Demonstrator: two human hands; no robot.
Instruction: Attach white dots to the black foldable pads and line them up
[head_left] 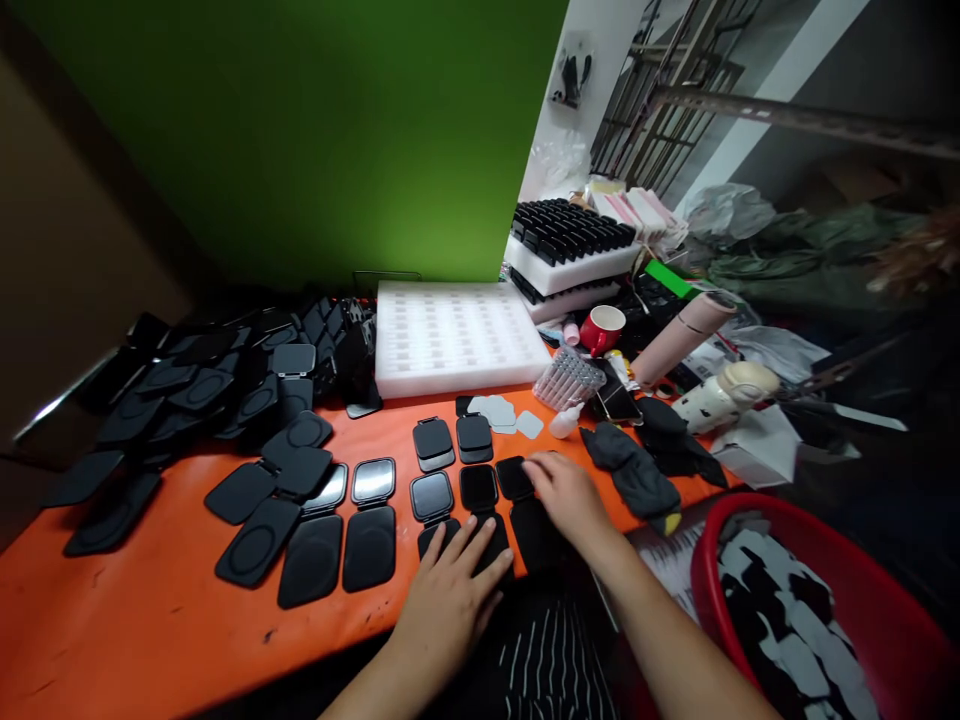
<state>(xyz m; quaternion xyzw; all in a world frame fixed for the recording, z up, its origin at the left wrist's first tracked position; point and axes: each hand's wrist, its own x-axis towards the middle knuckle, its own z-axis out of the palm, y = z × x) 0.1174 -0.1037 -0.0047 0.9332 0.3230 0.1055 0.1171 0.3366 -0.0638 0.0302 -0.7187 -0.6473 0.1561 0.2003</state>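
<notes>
My left hand lies with fingers spread over the lower panels of two black hinged cases, one with a shiny upper panel and one with a dark upper panel. At the row's right end, my right hand touches the upper right edge of another case's small upper panel. Its fingers are drawn together, and whatever is between them is hidden. Two more unfolded cases lie left of my left hand. Beyond the row sit two folded cases beside thin pale pieces.
A heap of black cases covers the table's left side. A white foam tray stands at the back. Rightward are a clear rack, a red mug, a pink bottle, dark cloth and a red tub of scraps.
</notes>
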